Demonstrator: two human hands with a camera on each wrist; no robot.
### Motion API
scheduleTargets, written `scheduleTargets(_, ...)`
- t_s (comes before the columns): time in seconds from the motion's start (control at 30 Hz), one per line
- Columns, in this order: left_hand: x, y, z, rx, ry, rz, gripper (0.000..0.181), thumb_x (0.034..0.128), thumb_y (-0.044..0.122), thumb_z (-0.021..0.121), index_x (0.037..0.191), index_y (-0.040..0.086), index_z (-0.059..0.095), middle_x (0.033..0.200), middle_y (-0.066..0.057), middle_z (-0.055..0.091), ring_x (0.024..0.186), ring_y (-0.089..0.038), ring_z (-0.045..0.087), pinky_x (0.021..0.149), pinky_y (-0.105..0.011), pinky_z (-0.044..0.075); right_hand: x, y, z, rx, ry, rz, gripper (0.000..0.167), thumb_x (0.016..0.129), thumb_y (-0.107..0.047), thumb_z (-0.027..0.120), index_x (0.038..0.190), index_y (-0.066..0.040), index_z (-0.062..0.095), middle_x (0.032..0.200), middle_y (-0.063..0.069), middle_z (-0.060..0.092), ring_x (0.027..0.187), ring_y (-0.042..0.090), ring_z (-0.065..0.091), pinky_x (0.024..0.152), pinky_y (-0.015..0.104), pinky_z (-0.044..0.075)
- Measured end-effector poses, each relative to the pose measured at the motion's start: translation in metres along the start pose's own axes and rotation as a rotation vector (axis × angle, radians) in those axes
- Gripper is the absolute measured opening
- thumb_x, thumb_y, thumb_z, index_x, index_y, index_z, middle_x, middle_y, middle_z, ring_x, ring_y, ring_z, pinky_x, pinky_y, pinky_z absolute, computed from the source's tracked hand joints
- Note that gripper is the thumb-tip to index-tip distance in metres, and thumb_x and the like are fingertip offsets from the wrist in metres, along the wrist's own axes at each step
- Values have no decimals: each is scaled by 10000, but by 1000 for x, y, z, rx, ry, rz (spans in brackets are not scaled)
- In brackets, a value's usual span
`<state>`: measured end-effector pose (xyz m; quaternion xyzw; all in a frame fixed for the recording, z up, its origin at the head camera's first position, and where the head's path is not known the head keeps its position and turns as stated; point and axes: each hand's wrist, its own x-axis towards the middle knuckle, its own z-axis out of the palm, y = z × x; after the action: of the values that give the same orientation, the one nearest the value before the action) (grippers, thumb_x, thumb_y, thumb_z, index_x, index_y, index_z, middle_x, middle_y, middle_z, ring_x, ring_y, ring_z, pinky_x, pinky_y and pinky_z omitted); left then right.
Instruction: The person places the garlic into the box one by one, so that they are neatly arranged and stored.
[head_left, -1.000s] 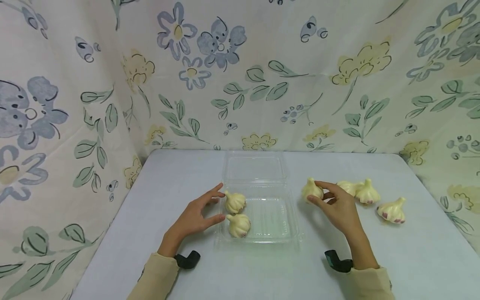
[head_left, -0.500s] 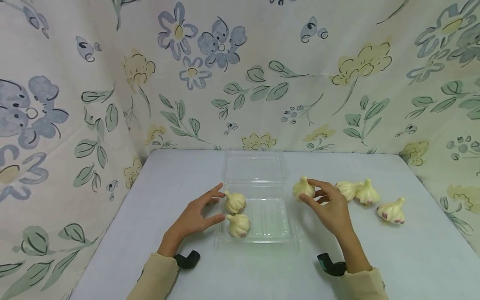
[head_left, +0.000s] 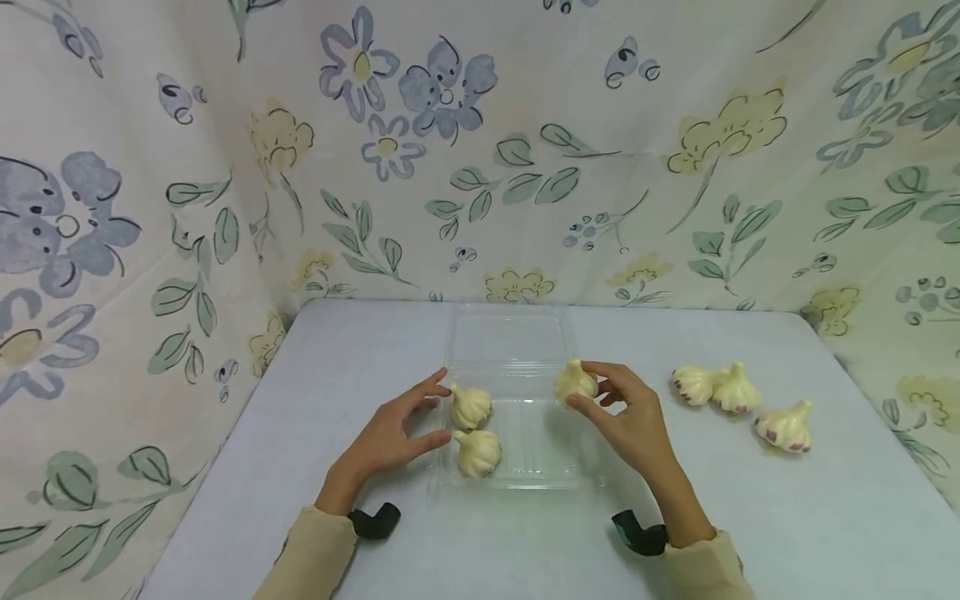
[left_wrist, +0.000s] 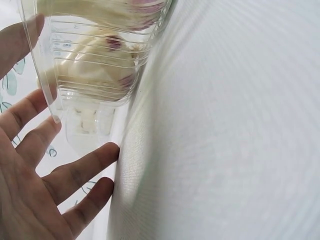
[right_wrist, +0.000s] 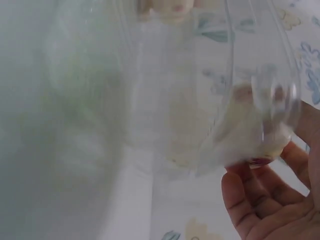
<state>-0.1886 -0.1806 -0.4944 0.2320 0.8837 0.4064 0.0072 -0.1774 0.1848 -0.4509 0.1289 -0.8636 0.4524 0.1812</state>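
Garlic bulbs point(head_left: 478, 457), pale cream, rounded and drawn to a pointed neck, number six. A white fabric hanging point(head_left: 480, 192) printed with blue and yellow flowers and green leaves runs from the far left across the back, behind a flat, whitish tabletop point(head_left: 525, 537). At the left a beige sleeve point(head_left: 311, 550) and a black curved wrist piece point(head_left: 377, 521) lead to a bare left hand point(head_left: 390, 429). That hand is spread wide, thumb and index finger well apart at the left edge of a clear, rectangular plastic container point(head_left: 536, 442); the left wrist view shows its other fingers stretched out. Along the container's left side sit the rear bulb point(head_left: 471, 407) and the front bulb, close together, necks toward the hand. The clear, flat plastic lid point(head_left: 510, 335) lies folded back behind the container. Farther right, a bare right hand point(head_left: 626, 412) pinches an upright cream bulb point(head_left: 575, 381) over the container's right rear part; whether it touches the plastic I cannot tell, and the right wrist view is blurred. A second black wrist piece point(head_left: 640, 533) and a second beige sleeve point(head_left: 708, 567) follow. Beyond, a cream bulb on its side point(head_left: 692, 386) meets an upright purple-based bulb point(head_left: 736, 392), and nearby, rightmost, lies a tilted purple-blotched bulb point(head_left: 783, 427)
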Motion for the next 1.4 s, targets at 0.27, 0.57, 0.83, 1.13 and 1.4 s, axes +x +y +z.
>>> scheduleTargets(0.27, 1, -1, 1, 5, 1, -6, 760, 903, 489, 748, 1557, 324, 399, 1535, 153, 498, 1314, -251, 617, 1113, -634, 411, 2, -12, 19, 88, -65, -33, 472, 815, -176, 869, 1254, -162, 696, 1208, 28, 703, 830, 101, 659, 749, 349, 599)
scheduleTargets(0.57, 1, 0, 0, 0, 1, -15, 740, 904, 473, 751, 1547, 336, 413, 1542, 136, 499, 1319, -255, 613, 1107, -642, 411, 3, -20, 40, 134, -133, 3, 475, 815, -195, 870, 1256, -173, 696, 1196, 40, 700, 821, 125, 673, 764, 346, 606)
scheduleTargets(0.83, 0, 1, 0, -8, -4, -11, 672, 906, 484, 746, 1501, 373, 456, 1607, 158, 412, 1330, -269, 604, 1115, -638, 406, 3, -22, 56, 145, -172, 52, 484, 806, -204, 878, 1254, -172, 698, 1170, 54, 707, 824, 158, 675, 765, 338, 596)
scheduleTargets(1.13, -1, 1, 0, -4, -4, -15, 649, 904, 483, 746, 1482, 406, 460, 1627, 136, 393, 1330, -268, 604, 1124, -643, 393, 4, -23, 65, 146, -187, 70, 485, 792, -191, 886, 1238, -149, 701, 1145, 86, 712, 786, 150, 662, 720, 264, 569)
scheduleTargets(1.4, -2, 2, 0, -4, -3, -9, 578, 907, 480, 742, 1428, 383, 511, 1660, 200, 290, 1326, -268, 607, 1121, -639, 399, 5, -21, 70, 109, -213, 114, 482, 794, -193, 885, 1237, -140, 702, 1166, 103, 704, 785, 148, 648, 693, 229, 543)
